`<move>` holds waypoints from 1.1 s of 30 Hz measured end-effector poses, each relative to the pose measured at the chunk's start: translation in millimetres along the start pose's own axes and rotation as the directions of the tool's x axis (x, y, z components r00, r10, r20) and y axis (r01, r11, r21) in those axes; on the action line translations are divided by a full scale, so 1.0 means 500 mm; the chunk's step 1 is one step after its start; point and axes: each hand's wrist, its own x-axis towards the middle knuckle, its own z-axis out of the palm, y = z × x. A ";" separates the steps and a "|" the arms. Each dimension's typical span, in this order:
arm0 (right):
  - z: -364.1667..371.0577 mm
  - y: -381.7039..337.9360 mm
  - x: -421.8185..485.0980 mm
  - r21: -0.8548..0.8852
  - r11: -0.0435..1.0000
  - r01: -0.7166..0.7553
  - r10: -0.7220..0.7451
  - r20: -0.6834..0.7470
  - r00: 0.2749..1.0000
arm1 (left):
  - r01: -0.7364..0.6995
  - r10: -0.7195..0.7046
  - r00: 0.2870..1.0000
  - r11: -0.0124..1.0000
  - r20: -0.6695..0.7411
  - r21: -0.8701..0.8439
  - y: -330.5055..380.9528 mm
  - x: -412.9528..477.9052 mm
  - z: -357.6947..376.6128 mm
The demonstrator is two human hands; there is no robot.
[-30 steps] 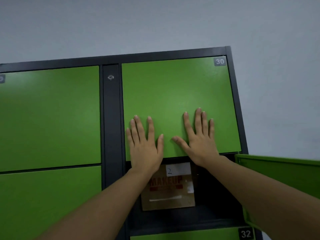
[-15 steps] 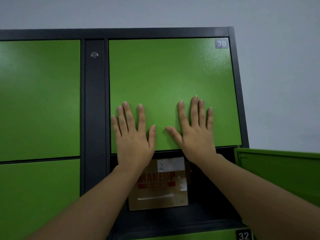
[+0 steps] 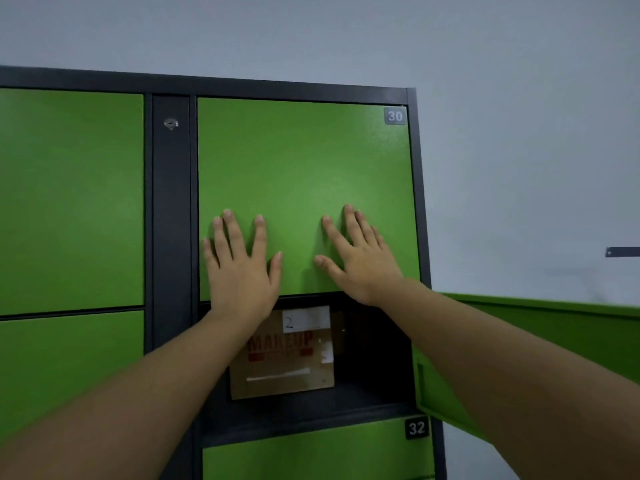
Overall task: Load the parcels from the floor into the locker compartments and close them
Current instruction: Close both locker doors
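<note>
The green door numbered 30 (image 3: 301,161) sits flush in the dark locker frame (image 3: 171,209). My left hand (image 3: 240,268) lies flat on its lower left part, fingers spread. My right hand (image 3: 360,258) lies flat on its lower right part. Just below, one compartment stands open with a brown cardboard parcel (image 3: 287,362) inside, printed MAKEUP and carrying a white label with a 2. That compartment's green door (image 3: 540,344) swings out to the right, behind my right forearm.
Closed green doors fill the left column (image 3: 69,202). Door 32 (image 3: 318,452) is closed under the open compartment. A small keyhole (image 3: 171,124) sits on the dark centre post. A plain grey wall (image 3: 519,150) runs to the right of the locker.
Both hands stay flat on door 30. The view has dropped and shifted, so the locker sits lower in frame. My right hand has turned a little to the left.
</note>
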 end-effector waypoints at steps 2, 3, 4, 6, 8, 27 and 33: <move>-0.050 0.011 -0.027 0.051 0.999 -0.004 -0.002 0.112 0.994 | 0.035 -0.026 0.995 0.995 0.096 -0.092 0.012 -0.007 -0.034; -0.071 0.019 -0.044 0.083 0.996 -0.022 0.009 0.163 0.987 | 0.060 -0.039 0.990 0.985 0.132 -0.163 0.022 -0.014 -0.052; -0.088 0.027 -0.064 0.101 0.994 -0.041 0.021 0.198 0.980 | 0.088 -0.050 0.986 0.967 0.159 -0.241 0.034 -0.023 -0.067; -0.114 0.045 -0.107 0.074 0.995 -0.064 0.048 0.207 0.977 | 0.106 -0.041 0.981 0.931 0.188 -0.349 0.063 -0.044 -0.086; -0.132 0.062 -0.151 -0.011 0.999 -0.051 0.052 0.155 0.987 | 0.065 0.004 0.983 0.928 0.185 -0.367 0.090 -0.068 -0.091; -0.328 0.188 -0.420 0.604 0.664 -0.441 0.498 0.083 0.863 | 0.565 0.156 0.813 0.021 0.561 -0.825 0.526 -0.219 -0.224; -0.385 0.255 -0.462 0.436 0.750 -0.497 0.554 -0.005 0.832 | 0.511 0.197 0.832 0.096 0.520 -0.854 0.615 -0.226 -0.252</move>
